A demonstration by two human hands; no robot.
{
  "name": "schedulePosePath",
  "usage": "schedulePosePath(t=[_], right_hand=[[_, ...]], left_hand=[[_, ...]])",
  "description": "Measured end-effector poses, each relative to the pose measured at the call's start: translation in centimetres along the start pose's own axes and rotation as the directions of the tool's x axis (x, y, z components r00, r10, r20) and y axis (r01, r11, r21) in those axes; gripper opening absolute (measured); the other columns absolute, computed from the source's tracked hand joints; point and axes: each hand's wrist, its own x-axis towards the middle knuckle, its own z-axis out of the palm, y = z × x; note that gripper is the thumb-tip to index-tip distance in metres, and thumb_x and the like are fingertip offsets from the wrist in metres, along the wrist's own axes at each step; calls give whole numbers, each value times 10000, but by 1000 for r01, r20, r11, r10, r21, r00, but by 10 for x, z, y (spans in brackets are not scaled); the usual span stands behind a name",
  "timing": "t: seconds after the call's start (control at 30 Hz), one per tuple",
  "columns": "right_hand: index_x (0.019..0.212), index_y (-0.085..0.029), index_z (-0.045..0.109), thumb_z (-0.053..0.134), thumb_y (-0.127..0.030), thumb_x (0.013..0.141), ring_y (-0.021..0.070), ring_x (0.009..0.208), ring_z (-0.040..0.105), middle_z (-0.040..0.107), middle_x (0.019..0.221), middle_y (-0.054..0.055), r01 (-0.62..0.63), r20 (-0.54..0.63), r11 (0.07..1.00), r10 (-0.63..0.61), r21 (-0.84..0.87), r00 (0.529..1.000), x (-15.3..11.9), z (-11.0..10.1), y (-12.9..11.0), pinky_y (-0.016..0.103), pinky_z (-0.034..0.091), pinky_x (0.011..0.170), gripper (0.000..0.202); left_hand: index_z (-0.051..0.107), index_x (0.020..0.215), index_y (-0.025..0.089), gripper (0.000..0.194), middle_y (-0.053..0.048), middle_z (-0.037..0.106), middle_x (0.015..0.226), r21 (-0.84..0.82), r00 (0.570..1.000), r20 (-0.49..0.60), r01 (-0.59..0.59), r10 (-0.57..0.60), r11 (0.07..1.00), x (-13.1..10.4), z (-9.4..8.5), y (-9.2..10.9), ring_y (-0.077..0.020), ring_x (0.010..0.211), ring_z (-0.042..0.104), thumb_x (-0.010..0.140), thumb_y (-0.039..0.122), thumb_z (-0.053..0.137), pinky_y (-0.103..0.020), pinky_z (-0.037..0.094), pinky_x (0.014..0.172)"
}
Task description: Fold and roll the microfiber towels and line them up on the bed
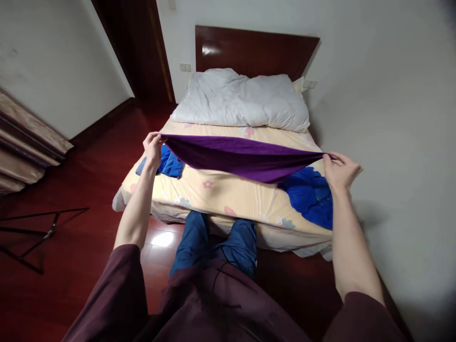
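A purple cloth [235, 154] is stretched wide above the bed, its lower edge sagging between my hands. My left hand [153, 148] pinches one end of it, and my right hand [340, 170] grips the other end, a little lower in view. On the bed below my left hand lies a blue folded cloth [171, 164]. A larger, crumpled blue cloth [309, 194] lies by the bed's right side, partly covered by my right forearm and the purple cloth.
The bed [210, 197] has a yellow flowered sheet, with a pale quilt [242, 102] bunched near the dark wooden headboard [254, 50]. A wall [402, 118] runs close along the right. Black tripod legs [46, 233] stand on the floor at left, near a curtain [28, 152].
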Motion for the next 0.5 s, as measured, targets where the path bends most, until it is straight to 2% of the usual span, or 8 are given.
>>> schedulePosePath(t=[0.07, 0.13, 0.23, 0.3, 0.37, 0.43, 0.5], right_hand=[[1087, -54, 757, 692, -324, 857, 289, 966, 794, 791, 1032, 228, 9, -71, 987, 2, 162, 997, -11, 6, 7, 370, 640, 904, 360], [1076, -62, 750, 677, -376, 858, 292, 1012, 785, 785, 1070, 235, -32, -108, 977, 56, 213, 993, -30, 16, 22, 386, 639, 928, 389], [1040, -94, 738, 700, -429, 804, 307, 1007, 783, 787, 1076, 222, -221, -118, 957, 245, 190, 962, -71, 37, 54, 431, 652, 909, 411], [1017, -117, 717, 719, -444, 759, 325, 1006, 780, 794, 1062, 194, -381, -113, 907, 404, 178, 908, -101, 52, 74, 480, 656, 900, 416], [971, -159, 686, 720, -431, 727, 346, 1044, 765, 799, 1031, 164, -524, -100, 835, 544, 171, 833, -132, 64, 90, 509, 650, 907, 367], [908, -219, 643, 700, -413, 711, 362, 1072, 747, 800, 955, 140, -612, -43, 780, 621, 133, 782, -158, 70, 102, 508, 647, 903, 283], [849, -267, 601, 684, -425, 695, 374, 1025, 744, 783, 833, 111, -647, 113, 759, 639, 70, 761, -178, 68, 110, 504, 657, 839, 236]], left_hand=[[619, 789, 183, 136, -22, 675, 849, 6, 998, -37, -40, 40, 999, -3, -11, -10, -145, 880, 673, 912, 235, 645, -358, 557, 928], [630, 785, 167, 149, -28, 685, 855, 46, 997, -73, -21, 24, 999, -17, -25, -28, -134, 873, 651, 898, 265, 625, -321, 553, 881], [668, 760, 151, 181, -32, 692, 814, 154, 994, -92, 75, -61, 985, -51, -47, -67, -130, 805, 632, 801, 324, 699, -271, 540, 785], [704, 782, 149, 218, -50, 718, 830, 288, 980, -92, 195, -176, 938, -79, -60, -96, -161, 827, 655, 731, 358, 743, -277, 543, 786], [733, 822, 136, 250, -75, 742, 853, 373, 933, -117, 358, -340, 856, -107, -72, -122, -197, 873, 681, 653, 316, 766, -308, 552, 837], [743, 829, 127, 270, -93, 755, 865, 399, 867, -160, 494, -472, 772, -131, -81, -143, -222, 899, 696, 589, 248, 762, -341, 556, 883], [735, 801, 128, 252, -101, 753, 842, 406, 817, -203, 571, -539, 714, -150, -90, -158, -236, 876, 705, 565, 216, 744, -376, 566, 883]])
